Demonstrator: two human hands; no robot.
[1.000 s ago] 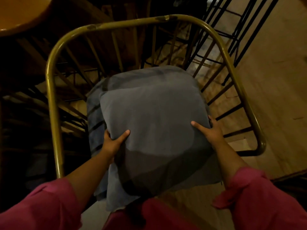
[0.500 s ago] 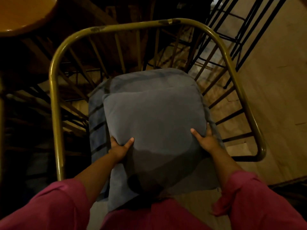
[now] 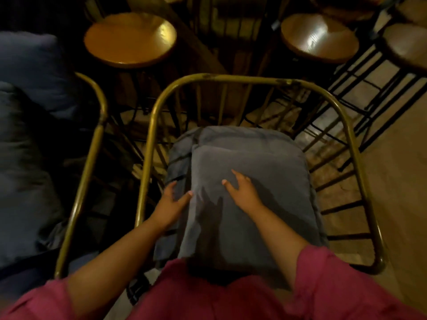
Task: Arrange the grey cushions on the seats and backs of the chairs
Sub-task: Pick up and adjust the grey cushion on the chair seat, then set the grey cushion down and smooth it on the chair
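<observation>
My right hand (image 3: 243, 192) shifted from cushion (image 3: 249, 192) edge to top, flat, open; left hand (image 3: 172, 202) pinches side edge; nearly seated on chair (image 3: 147, 158).

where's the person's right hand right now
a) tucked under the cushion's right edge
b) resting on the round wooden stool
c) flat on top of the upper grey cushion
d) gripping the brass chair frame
c: the right hand lies palm down, fingers spread, on the top face of the upper grey cushion, while the left hand holds that cushion's left edge.
</observation>
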